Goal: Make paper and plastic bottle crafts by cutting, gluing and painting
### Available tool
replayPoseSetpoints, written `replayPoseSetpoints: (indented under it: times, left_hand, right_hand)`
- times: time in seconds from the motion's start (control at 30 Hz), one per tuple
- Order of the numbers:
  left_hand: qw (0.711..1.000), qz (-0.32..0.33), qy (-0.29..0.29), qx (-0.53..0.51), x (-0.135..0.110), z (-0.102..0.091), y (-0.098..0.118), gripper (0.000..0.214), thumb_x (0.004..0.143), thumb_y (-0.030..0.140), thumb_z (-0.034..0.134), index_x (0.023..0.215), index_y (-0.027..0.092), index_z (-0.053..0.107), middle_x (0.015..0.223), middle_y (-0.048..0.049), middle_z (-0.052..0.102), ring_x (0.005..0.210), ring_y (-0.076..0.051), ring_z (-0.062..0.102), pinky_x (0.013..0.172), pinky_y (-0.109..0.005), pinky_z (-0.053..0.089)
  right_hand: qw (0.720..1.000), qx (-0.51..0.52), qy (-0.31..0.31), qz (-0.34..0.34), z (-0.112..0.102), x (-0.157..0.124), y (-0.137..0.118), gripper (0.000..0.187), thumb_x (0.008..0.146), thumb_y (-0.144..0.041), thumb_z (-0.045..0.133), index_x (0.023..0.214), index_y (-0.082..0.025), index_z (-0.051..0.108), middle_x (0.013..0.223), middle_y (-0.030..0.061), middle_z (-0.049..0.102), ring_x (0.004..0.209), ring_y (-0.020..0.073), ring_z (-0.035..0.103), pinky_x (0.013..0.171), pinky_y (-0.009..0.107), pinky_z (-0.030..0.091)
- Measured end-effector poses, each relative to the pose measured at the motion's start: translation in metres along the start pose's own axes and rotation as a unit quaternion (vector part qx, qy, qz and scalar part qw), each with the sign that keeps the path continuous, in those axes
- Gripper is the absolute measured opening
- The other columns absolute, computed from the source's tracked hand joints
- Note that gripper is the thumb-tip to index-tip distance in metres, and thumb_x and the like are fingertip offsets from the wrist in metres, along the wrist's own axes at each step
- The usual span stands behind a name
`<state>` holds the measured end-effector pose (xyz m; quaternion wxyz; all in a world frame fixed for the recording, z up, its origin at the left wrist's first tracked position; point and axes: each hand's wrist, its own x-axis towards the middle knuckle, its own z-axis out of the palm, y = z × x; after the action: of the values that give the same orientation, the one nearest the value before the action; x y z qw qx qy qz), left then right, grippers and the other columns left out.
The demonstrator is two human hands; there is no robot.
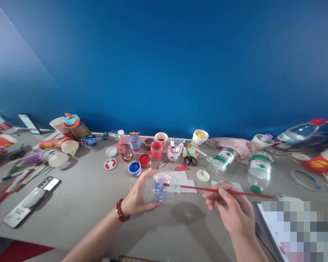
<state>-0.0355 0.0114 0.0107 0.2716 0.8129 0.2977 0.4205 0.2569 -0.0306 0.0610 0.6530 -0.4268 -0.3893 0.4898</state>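
Note:
My left hand (pixel 139 196) grips a clear cut plastic bottle piece (pixel 166 196) between thumb and fingers, lying on its side above the table. Blue paint streaks cover the bottle piece near its left end. In my right hand (pixel 232 203) is a thin red paintbrush (pixel 202 188), pinched along its handle. Its tip rests at the blue streaks; whether it touches outside or inside I cannot tell. Just beyond stand an open jar of blue paint (pixel 135 168) and a jar of red paint (pixel 145 160).
Painted cups, a red cup (pixel 156 150), scissors (pixel 190 160) and paper scraps (pixel 183 178) lie behind my hands. Bottles (pixel 259 171) stand at right, near a pixelated screen. At left are a phone (pixel 30 203), brushes and paper cups. A blue wall (pixel 164 65) closes the back.

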Motion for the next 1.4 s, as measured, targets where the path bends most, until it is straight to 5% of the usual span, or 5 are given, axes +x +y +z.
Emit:
replayPoseSetpoints:
  times: [0.5,0.77,1.0,1.23,1.4]
  left_hand:
    - [1.000,0.027,-0.012,-0.009,-0.002,0.002,-0.002,0.106,0.078,0.041,0.075,0.153,0.024,0.002,0.144,-0.0246,0.045,0.133,-0.039,0.045,0.105,-0.063,0.037]
    - [1.000,0.011,-0.004,-0.017,-0.002,0.003,-0.004,0.104,0.077,0.046,0.074,0.152,0.026,0.006,0.142,-0.0229,0.048,0.131,-0.039,0.047,0.105,-0.066,0.036]
    - [1.000,0.014,-0.003,-0.006,-0.002,0.003,-0.003,0.103,0.076,0.045,0.076,0.152,0.025,0.009,0.141,-0.0227,0.048,0.131,-0.040,0.046,0.104,-0.065,0.038]
    - [0.999,0.027,0.008,-0.014,-0.002,0.002,-0.004,0.103,0.075,0.046,0.076,0.151,0.024,0.010,0.140,-0.0231,0.048,0.129,-0.039,0.049,0.105,-0.064,0.037]
    - [1.000,0.020,0.009,-0.011,-0.003,0.003,-0.004,0.103,0.075,0.048,0.076,0.151,0.025,0.011,0.140,-0.0225,0.048,0.131,-0.040,0.046,0.104,-0.065,0.038]
  right_hand:
    - [0.999,-0.031,-0.039,-0.008,0.009,0.003,0.005,0.018,0.085,-0.032,0.068,0.080,-0.015,0.069,0.065,0.0119,0.076,0.048,0.0220,0.068,0.040,0.030,0.055]
    - [0.999,-0.031,0.037,-0.019,-0.003,0.007,-0.003,0.018,0.077,-0.033,0.074,0.074,-0.016,0.070,0.057,0.0088,0.074,0.039,0.0206,0.065,0.034,0.027,0.052]
    - [0.999,-0.028,-0.012,-0.011,0.009,0.006,0.005,0.019,0.083,-0.034,0.069,0.076,-0.016,0.070,0.061,0.0091,0.075,0.044,0.0216,0.066,0.038,0.030,0.054]
    - [0.998,-0.018,0.060,-0.025,-0.006,0.011,0.001,0.015,0.076,-0.031,0.075,0.074,-0.017,0.071,0.057,0.0071,0.074,0.042,0.0203,0.065,0.035,0.027,0.052]
    - [1.000,-0.010,0.029,-0.007,0.009,0.009,0.003,0.018,0.080,-0.033,0.072,0.073,-0.016,0.071,0.057,0.0079,0.073,0.039,0.0195,0.064,0.036,0.028,0.052]
